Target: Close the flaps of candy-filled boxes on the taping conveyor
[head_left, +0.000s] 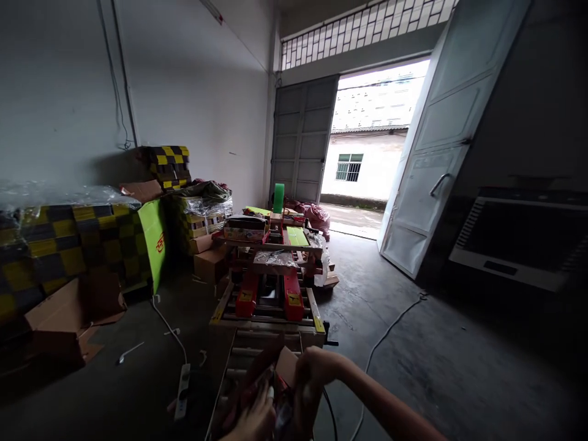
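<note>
At the bottom edge, both my hands are on a small cardboard box (285, 366) that lies on the roller conveyor (257, 343) of a carton-sealing machine (271, 294). My right hand (309, 383) curls over the box's right side, fingers closed on it. Low at the box's near side is my left hand (252, 419), partly cut off by the frame, with fingers bent against the box. The box's contents look red and glossy, too dark to name.
Stacks of yellow-and-black boxes (59, 245) and loose cartons (68, 324) line the left wall. A power strip (182, 383) and cables (390, 331) lie on the concrete floor. Another packed table (271, 236) stands behind the machine. An open doorway (367, 165) lies ahead; a dark appliance (519, 239) stands at right.
</note>
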Motion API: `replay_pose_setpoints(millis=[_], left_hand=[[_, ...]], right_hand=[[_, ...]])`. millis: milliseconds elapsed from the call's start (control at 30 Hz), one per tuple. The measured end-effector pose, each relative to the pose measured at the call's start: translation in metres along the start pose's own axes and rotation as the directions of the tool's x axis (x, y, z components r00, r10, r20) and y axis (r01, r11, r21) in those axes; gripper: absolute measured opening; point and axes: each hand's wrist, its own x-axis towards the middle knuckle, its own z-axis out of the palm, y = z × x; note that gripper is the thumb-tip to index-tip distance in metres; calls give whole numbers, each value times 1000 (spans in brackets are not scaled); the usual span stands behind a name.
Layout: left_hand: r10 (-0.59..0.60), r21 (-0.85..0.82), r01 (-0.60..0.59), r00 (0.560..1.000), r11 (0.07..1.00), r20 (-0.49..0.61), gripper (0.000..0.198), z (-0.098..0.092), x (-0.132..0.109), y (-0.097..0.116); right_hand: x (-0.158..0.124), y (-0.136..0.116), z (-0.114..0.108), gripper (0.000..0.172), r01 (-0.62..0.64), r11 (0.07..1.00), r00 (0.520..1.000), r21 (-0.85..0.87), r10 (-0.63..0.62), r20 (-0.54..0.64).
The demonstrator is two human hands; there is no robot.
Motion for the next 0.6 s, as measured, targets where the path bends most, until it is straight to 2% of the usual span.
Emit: replay_pose_setpoints(millis=[67,133,167,233,267,300,367,400,467,533,567,600], left_hand=[[-109,92,107,994,990,16,66,14,3,2],[-180,136,195,977,971,-114,65,23,4,7],[-213,131,241,958,962,-192,66,26,5,11],[-259,85,297,916,951,-308,68,30,7,22],[-280,54,316,896,947,-344,68,31,9,29],[-307,26,339,877,940,-369,66,32,11,36],[-354,-16,380,844,925,-402,61,35,9,51],[-361,-43,380,832,924,-421,59,38,5,57],[-295,-107,279,822,954,-487,61,39,-15,69],[-117,-125,52,788,991,-605,61,30,-42,75],[-11,-103,-80,734,991,-679,60,19,-56,75],[86,-63,-199,659,978,-747,58,4,-66,71]], right_hand=[[22,-5,-7,39,-100,992,995,-78,97,-40],[35,-14,-2,55,-119,985,977,-124,94,-191],[37,-19,7,65,-129,984,939,-121,82,-333],[36,-28,31,77,-168,984,786,-60,98,-610],[34,-32,46,76,-171,985,726,-13,117,-677],[32,-35,60,69,-172,985,709,23,140,-691],[28,-42,82,53,-171,984,760,41,158,-631],[26,-45,90,50,-180,984,787,21,156,-597],[26,-51,98,50,-220,974,805,-48,153,-574],[27,-56,101,53,-262,959,808,-109,157,-567],[28,-59,102,55,-283,950,805,-134,159,-572],[29,-61,103,55,-303,941,796,-153,161,-584]])
